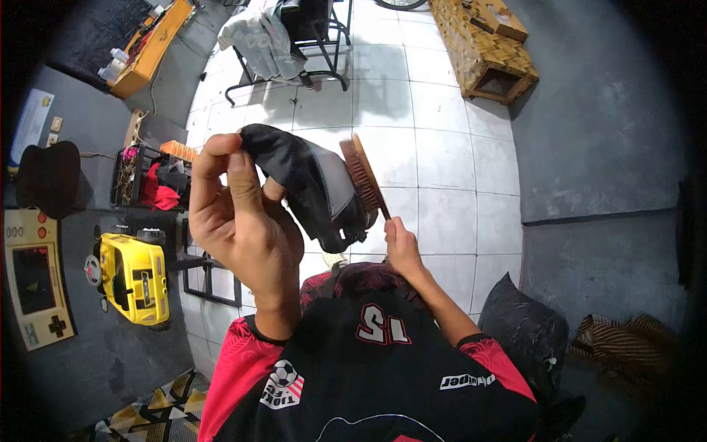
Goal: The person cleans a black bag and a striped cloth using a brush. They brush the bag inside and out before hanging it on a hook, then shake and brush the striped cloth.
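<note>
A black cloth item with a grey panel (335, 177), perhaps a cap, hangs in front of me above the tiled floor. My left hand (247, 210) pinches its upper left edge between thumb and fingers, with other fingers behind the cloth. My right hand (401, 247) is closed around the lower end of a wooden brush (361, 173). The brush stands nearly upright at the right side of the cloth, its brown bristles facing left against or very close to the grey panel. The cloth hides part of my left fingers.
A chair (291, 51) with a grey cloth stands ahead. At the upper right is a woven-pattern bench (479, 51). A yellow toy car (136, 280) and a black rack (136, 177) are on the left. A black pillow (523, 331) lies at the lower right.
</note>
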Demonstrator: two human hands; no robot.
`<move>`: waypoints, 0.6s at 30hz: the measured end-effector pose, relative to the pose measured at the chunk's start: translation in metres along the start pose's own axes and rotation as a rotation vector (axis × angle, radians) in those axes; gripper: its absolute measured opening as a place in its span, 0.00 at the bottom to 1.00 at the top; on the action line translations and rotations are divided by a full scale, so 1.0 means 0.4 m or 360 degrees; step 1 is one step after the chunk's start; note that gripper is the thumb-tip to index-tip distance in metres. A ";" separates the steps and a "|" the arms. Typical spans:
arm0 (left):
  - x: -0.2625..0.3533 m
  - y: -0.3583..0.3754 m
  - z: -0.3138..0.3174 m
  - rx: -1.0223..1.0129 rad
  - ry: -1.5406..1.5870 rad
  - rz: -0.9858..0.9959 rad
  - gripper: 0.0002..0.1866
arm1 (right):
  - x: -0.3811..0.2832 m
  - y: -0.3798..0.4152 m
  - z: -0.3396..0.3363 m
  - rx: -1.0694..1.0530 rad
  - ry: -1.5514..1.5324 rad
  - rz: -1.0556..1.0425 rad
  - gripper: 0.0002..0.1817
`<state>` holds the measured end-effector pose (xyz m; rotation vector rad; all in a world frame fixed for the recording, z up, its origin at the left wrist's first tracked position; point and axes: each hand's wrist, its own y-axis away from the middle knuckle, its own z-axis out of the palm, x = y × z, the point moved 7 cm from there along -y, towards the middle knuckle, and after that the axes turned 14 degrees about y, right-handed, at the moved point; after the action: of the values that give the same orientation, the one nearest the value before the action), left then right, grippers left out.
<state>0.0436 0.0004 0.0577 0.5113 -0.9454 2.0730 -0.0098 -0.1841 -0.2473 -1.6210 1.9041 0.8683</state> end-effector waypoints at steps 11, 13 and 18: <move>-0.039 -0.041 -0.009 0.0145 0.0008 0.0154 0.08 | 0.112 0.008 0.067 -0.0343 -0.0650 0.0615 0.19; -0.057 -0.032 0.007 0.0199 -0.0078 0.0226 0.10 | -0.086 0.016 -0.031 -0.0164 -0.0708 0.0173 0.15; -0.058 -0.019 0.042 0.0192 -0.0061 0.0314 0.12 | -0.246 0.029 -0.092 0.0164 -0.0718 -0.0565 0.11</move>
<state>0.0644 -0.0206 0.0574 0.5406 -0.9287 2.3156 -0.0026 -0.1440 -0.1497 -1.4855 1.2852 0.8762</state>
